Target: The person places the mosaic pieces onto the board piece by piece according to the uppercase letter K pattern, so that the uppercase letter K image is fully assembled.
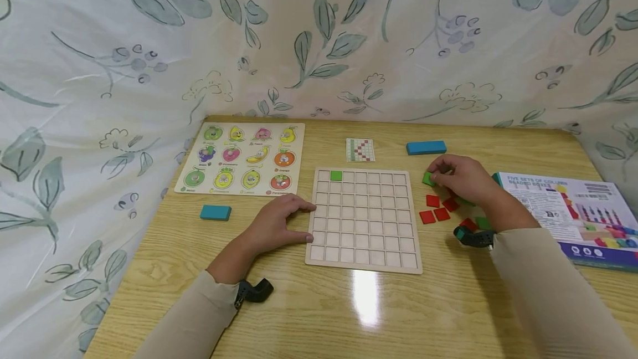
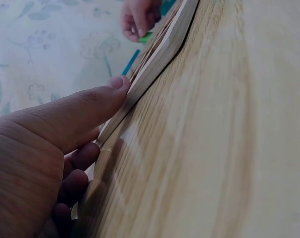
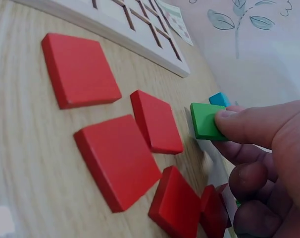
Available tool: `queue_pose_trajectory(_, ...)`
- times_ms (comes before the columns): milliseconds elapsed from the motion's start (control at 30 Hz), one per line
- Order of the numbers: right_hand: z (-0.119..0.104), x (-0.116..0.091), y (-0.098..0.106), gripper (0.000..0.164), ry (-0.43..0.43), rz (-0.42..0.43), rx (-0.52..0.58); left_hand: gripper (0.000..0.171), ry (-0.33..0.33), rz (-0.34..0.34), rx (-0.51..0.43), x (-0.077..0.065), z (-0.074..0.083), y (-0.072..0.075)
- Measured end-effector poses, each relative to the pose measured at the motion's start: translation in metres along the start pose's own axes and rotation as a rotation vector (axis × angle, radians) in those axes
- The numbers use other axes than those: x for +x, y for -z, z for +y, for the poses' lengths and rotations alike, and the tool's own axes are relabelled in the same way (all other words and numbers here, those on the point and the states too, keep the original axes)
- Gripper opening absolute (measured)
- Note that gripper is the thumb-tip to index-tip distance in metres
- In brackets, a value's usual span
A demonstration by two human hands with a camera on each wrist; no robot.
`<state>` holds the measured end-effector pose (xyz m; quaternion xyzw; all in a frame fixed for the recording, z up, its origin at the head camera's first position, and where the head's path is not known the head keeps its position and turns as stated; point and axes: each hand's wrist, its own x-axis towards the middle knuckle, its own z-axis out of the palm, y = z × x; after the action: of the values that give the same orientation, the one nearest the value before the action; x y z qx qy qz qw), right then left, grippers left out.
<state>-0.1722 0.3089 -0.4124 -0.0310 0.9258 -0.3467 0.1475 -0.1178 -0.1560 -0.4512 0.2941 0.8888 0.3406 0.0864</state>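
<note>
A wooden grid board (image 1: 364,270) lies flat on the table, with one green tile (image 1: 336,175) in its top row. At the board's left edge rests my left hand (image 1: 274,226), thumb and fingers spread apart and touching the rim; the left wrist view shows the thumb against the board's side. My right hand (image 1: 461,179) pinches a green square tile (image 3: 205,121) between thumb and fingers, held to the right of the board's upper corner. Several red square tiles (image 3: 119,161) lie loose beneath and beside that hand. Another green tile (image 1: 482,222) lies near the right wrist.
A small pattern card (image 1: 360,150) lies behind the board. Blue blocks (image 1: 426,148) sit at the back right and left of the board. A fruit picture board (image 1: 239,159) occupies the back left; a printed box (image 1: 573,215) lies at right. A patterned cloth hangs behind the table.
</note>
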Motion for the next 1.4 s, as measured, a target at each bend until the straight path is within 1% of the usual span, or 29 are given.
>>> queue_pose_trajectory(267,-0.004,0.004,-0.001,0.023,-0.003,-0.015,0.016,0.061,0.003,-0.003,0.005,0.001,0.001,0.001)
queue_pose_trajectory(400,-0.010,0.006,-0.001,0.025,0.011,-0.027,0.021,0.062,0.006,-0.005,0.006,0.001,0.002,0.001)
queue_pose_trajectory(533,-0.017,0.007,-0.003,0.025,0.033,-0.030,0.025,0.061,0.010,-0.006,0.005,0.001,0.003,0.002)
queue_pose_trajectory(733,-0.029,0.012,-0.008,0.021,0.102,-0.035,0.038,0.061,0.012,-0.004,0.001,0.000,0.003,0.002)
queue_pose_trajectory(1100,-0.054,0.021,-0.027,0.014,0.154,-0.059,0.086,0.060,0.008,0.004,0.000,0.000,0.000,0.000)
queue_pose_trajectory(1267,-0.064,0.027,-0.039,0.011,0.189,-0.071,0.118,0.061,0.015,0.000,0.000,0.000,0.002,0.000)
queue_pose_trajectory(1400,-0.074,0.030,-0.048,0.012,0.196,-0.089,0.160,0.061,0.020,-0.002,0.001,0.000,0.002,0.000)
